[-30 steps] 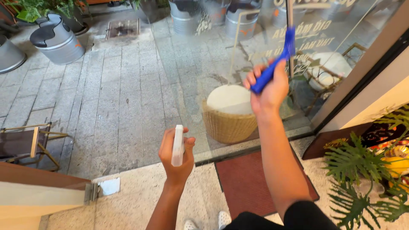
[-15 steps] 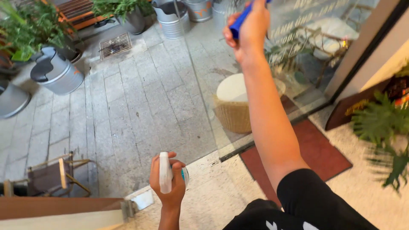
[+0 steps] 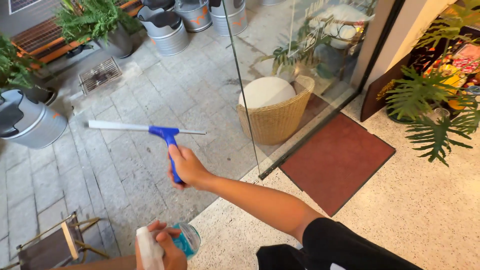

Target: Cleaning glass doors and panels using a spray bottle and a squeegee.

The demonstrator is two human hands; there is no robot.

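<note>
My right hand (image 3: 187,167) grips the blue handle of a window squeegee (image 3: 150,129), whose white blade lies level against the glass pane (image 3: 200,85) at about chest height. Down at the bottom edge of the view, my left hand (image 3: 167,247) holds a spray bottle (image 3: 182,241) with a white head and teal liquid. The bottle is partly cut off by the frame. My right arm stretches across from the lower right.
A wicker basket with a white cushion (image 3: 274,107) stands behind the glass. A red doormat (image 3: 337,160) lies on the speckled floor. Leafy plants (image 3: 430,102) sit at the right. Metal bins (image 3: 27,122) and a folding chair (image 3: 60,245) are outside on grey paving.
My right hand has come down from high on the glass to the middle left, and the squeegee blade is now level. The view has tilted downward and my left hand with the bottle has dropped lower.
</note>
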